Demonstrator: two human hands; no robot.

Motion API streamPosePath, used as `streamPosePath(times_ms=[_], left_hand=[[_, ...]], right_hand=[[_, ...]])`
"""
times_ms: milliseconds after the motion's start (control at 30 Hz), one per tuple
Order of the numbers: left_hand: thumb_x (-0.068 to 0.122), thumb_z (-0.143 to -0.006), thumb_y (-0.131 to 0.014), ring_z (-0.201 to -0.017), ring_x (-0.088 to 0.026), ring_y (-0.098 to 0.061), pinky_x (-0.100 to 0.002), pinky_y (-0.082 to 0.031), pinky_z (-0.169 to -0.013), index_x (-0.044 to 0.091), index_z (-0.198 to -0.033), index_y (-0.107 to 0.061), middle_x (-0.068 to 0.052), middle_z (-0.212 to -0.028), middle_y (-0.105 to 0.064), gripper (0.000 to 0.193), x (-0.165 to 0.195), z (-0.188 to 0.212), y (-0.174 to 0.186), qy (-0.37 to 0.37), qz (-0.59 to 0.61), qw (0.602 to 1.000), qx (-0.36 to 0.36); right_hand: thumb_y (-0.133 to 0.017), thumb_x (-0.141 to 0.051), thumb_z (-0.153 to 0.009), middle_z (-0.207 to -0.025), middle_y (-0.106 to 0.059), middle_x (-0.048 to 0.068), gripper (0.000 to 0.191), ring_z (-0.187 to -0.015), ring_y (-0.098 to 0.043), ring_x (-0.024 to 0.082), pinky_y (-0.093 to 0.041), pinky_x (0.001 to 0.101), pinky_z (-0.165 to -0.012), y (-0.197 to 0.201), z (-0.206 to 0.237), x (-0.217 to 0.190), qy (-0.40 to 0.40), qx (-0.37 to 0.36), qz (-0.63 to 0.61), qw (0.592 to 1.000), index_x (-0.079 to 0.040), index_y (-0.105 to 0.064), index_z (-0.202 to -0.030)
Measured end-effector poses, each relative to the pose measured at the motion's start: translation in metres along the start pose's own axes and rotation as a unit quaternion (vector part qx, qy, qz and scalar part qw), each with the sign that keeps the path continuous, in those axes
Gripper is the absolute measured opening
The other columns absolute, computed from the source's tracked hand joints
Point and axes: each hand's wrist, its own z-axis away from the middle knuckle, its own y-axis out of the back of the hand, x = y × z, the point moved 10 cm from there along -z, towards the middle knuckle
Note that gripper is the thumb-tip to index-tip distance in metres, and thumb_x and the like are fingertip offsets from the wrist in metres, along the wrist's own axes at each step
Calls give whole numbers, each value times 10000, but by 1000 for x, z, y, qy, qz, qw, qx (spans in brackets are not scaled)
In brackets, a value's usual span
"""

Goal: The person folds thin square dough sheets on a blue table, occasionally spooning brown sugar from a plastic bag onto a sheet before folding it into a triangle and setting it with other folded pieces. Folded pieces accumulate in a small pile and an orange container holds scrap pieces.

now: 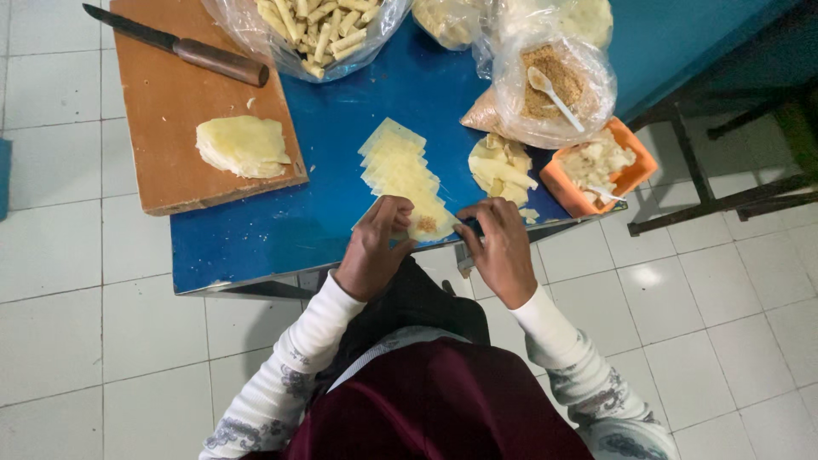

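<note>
A row of thin pale yellow dough squares point(399, 165) lies overlapped on the blue table point(281, 230). The nearest square point(430, 223), at the table's front edge, carries a small brown dab of filling. My left hand point(375, 249) pinches its left edge with bent fingers. My right hand point(501, 247) touches its right edge with the fingertips.
A wooden cutting board point(170, 111) holds a stack of dough sheets point(243, 146) and a brown-handled knife point(183, 47). A bag of rolled pieces point(319, 30), a bag of brown filling with a white spoon point(554, 85), dough scraps point(501, 169) and an orange tub point(596, 170) stand behind.
</note>
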Motion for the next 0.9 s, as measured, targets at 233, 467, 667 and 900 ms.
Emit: streamPosePath(times_ms=[233,467,667,900], left_hand=[[-98,-768,-759,-895,-267,-703,-343,-575,-763,-13,-1173,-584,-145,-1053,-622,450,4,0,-1,-17,-18,1000,11],[-85,-837,-719,-873,-264,-696,-354,-556,-754,-14,-1134,-608,-141,-1057,-627,325,3,-1,-1,-18,-28,999,17],[-72,-868,-690,-930,-317,-671,-387,-541,-787,-13,-1094,-632,-150,-1071,-631,241,6,-3,-1,-24,-47,998,20],[-72,-818,-677,-997,-381,-587,-447,-501,-823,-21,-1011,-613,-177,-1027,-575,209,20,-5,-4,-68,-71,995,-11]], right_hand=[[-740,-49,-921,-938,-681,95,97,-864,-680,267,-522,372,-751,-4,2,7,-60,16,-89,994,-46,-669,-987],[-654,-4,-961,-1033,-729,94,234,-901,-731,234,-567,329,-753,-8,3,-6,-44,-14,-160,986,-71,-707,-1179],[-730,-60,-881,-1064,-723,106,281,-977,-654,314,-487,404,-863,-9,4,-22,68,-18,-88,994,-55,-694,-1160],[-735,-73,-935,-1009,-736,62,124,-930,-661,286,-502,377,-838,-24,-3,-6,31,-18,-93,995,-82,-741,-1058]])
